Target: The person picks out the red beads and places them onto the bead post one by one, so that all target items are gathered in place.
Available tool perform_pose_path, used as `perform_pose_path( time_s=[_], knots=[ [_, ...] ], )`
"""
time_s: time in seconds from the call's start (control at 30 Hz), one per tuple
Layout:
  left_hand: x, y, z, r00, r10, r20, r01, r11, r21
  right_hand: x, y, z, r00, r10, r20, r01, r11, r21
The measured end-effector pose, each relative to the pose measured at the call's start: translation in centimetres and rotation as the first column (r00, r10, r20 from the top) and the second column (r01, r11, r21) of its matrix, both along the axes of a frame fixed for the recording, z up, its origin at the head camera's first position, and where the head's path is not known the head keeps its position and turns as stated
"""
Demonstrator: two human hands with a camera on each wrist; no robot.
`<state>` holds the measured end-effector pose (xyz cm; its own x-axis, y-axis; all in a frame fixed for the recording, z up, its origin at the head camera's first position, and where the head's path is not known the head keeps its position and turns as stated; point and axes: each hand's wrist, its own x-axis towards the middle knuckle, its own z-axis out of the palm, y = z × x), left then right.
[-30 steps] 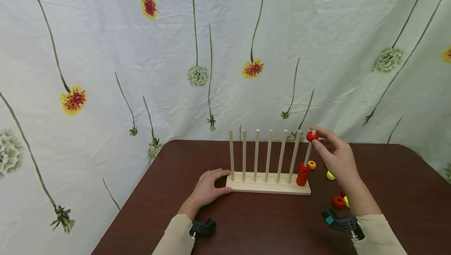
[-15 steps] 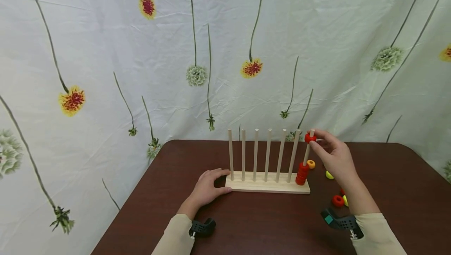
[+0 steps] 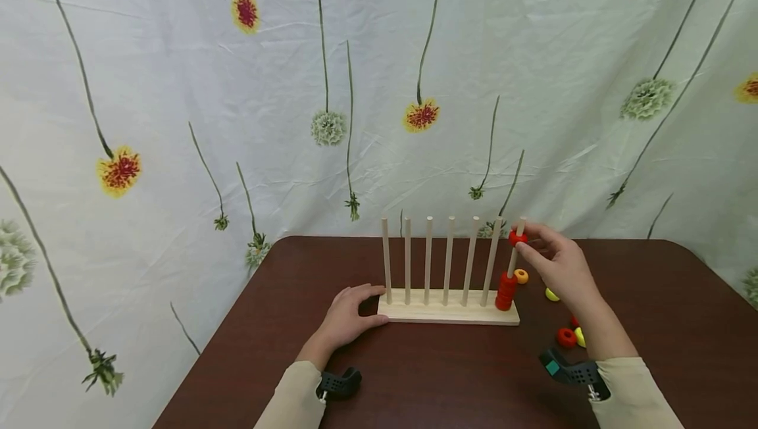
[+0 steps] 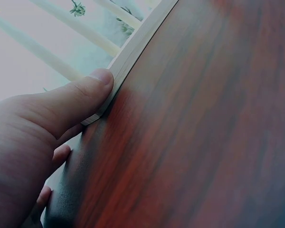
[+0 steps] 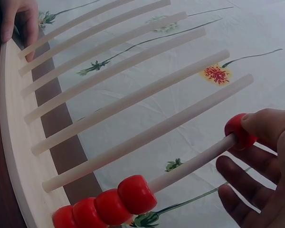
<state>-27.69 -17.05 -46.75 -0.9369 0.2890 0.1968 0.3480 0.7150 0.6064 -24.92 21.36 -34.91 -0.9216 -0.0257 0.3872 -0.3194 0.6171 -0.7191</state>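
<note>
In the head view, a dark counter (image 3: 450, 376) meets a flowered cloth (image 3: 266, 87); the left hand (image 3: 349, 316) grips the left end of the peg rack (image 3: 444, 311), well inside the counter's side edges. The right hand (image 3: 565, 270) pinches a red bead (image 3: 518, 238), lower on the rightmost peg (image 3: 512, 262) than a second ago. Left wrist: the left thumb presses the rack's front edge. Right wrist: exposed peg separates bead from stacked red beads (image 5: 113, 206).

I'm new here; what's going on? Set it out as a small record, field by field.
Left hand: grips one end of the wooden base
Right hand: pinches a red bead threaded near an end peg's top
Pegs: seven, six bare
Stacked beads: four, red, at that end peg's foot
Loose on table: orange bead, yellow beads, more red ones
Backdrop: flower-printed cloth
</note>
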Motion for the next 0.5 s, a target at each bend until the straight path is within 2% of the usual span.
perform_pose_path(
  time_s=[0.17, 0.5],
  knots=[
    [0.1, 0.0, -0.1, 1.000, 0.007, -0.002, -0.007, 1.000, 0.001, -0.4, 0.0, -0.4, 0.998, 0.042, 0.052, -0.045, 0.997, 0.063],
    [0.0, 0.0, -0.1, 1.000, 0.004, -0.015, -0.004, 1.000, 0.001, -1.0, 0.3, -1.3, 0.991, 0.078, 0.109, -0.091, 0.989, 0.118]
  ],
)
